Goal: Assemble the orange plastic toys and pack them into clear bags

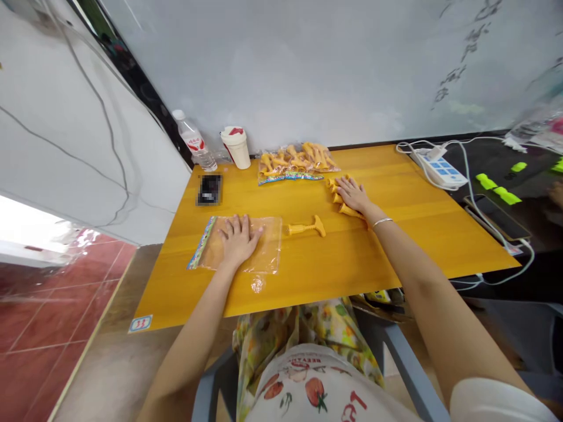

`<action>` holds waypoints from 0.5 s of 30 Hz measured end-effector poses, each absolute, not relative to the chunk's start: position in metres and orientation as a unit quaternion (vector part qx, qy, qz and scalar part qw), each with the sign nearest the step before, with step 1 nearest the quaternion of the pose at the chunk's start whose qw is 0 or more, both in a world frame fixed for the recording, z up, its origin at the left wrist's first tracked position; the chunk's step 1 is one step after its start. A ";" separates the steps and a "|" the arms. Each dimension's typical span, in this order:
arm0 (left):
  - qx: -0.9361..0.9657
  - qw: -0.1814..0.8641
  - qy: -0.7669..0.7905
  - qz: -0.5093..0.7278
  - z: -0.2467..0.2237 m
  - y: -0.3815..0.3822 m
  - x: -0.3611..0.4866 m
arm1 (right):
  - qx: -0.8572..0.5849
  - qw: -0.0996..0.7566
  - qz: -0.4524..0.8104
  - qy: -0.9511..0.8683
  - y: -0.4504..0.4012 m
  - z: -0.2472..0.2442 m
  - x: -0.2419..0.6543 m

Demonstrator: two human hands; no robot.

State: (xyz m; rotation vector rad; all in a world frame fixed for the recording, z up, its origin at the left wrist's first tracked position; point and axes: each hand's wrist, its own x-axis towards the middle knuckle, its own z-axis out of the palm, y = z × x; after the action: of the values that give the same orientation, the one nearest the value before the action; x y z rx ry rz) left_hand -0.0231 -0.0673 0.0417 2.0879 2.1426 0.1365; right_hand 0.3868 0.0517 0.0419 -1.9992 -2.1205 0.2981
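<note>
My left hand [238,240] lies flat with spread fingers on a clear plastic bag [266,249] that has a blue patterned top strip. My right hand [353,195] rests, fingers extended, over several yellow T-shaped plastic pieces [347,210] lying side by side; it partly covers them. Between the hands, one yellow T-shaped piece [305,227] lies alone on the yellow tabletop [281,296], its crossbar to the right. A filled clear bag [298,160] of similar yellow pieces lies at the back of the table, against the wall.
At the back left stand a water bottle [196,143] and a white cup [236,147], with a blurred dark object [209,190] in front. On the right are a power strip [441,169], white cables, a phone [501,217] and green pieces [505,195]. Part of another person's hand shows at the right edge.
</note>
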 end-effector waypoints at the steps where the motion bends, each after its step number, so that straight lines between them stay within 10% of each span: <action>1: 0.698 0.087 0.709 0.056 0.048 -0.068 -0.022 | -0.678 0.104 0.099 -0.721 0.052 0.040 0.386; 15: 0.902 -0.037 0.429 0.028 0.063 -0.078 0.093 | -0.664 0.084 0.082 -0.739 0.051 0.041 0.341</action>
State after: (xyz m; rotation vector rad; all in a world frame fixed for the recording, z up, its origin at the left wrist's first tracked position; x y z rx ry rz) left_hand 0.0931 -0.0781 0.0635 2.9026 1.3805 0.0891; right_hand 0.3410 0.0508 0.0412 -1.9806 -2.2044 0.2450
